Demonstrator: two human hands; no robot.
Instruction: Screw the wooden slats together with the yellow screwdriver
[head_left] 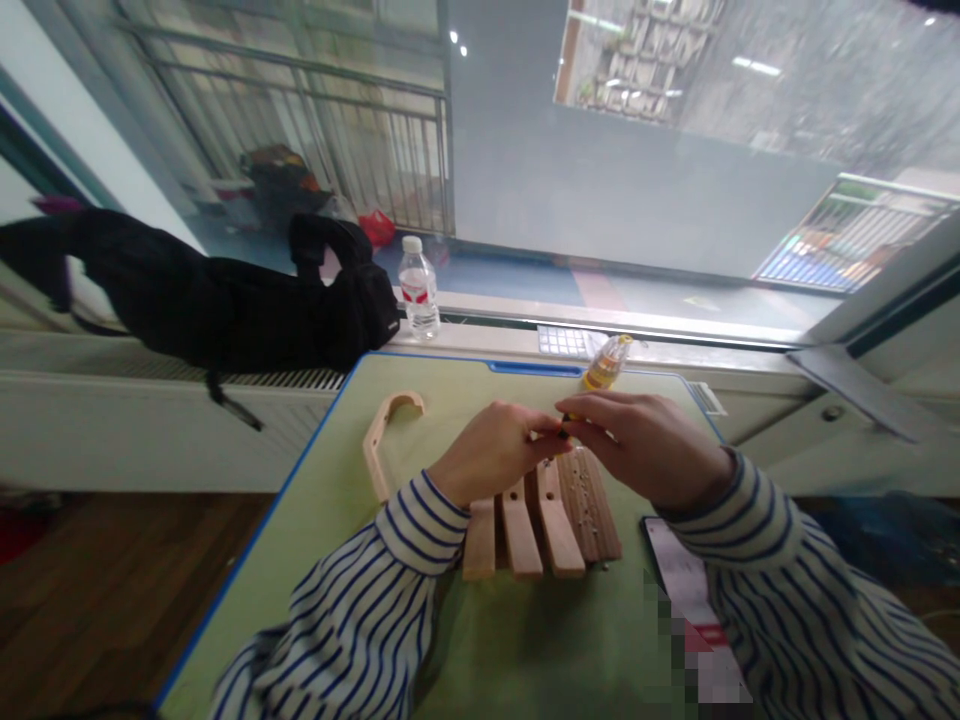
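Observation:
My left hand (499,450) and my right hand (645,440) meet above the middle of the table, fingertips pinched together. Between them shows a small black-and-yellow piece (565,426), mostly covered by the fingers; its kind cannot be made out. Below the hands lie pale wooden strips with holes, one of them a bent strip (559,530), side by side. Right of them is a darker grooved wooden board (591,505) with several tiny metal-looking bits on it. A curved, hook-shaped wooden piece (377,440) rests apart, left of my left hand.
The green table (337,560) has a blue edge. A clear container with yellow on it (607,362) is behind my right hand. A phone-like flat object (675,560) lies under my right forearm. On the sill stand a water bottle (418,290) and a black bag (255,310).

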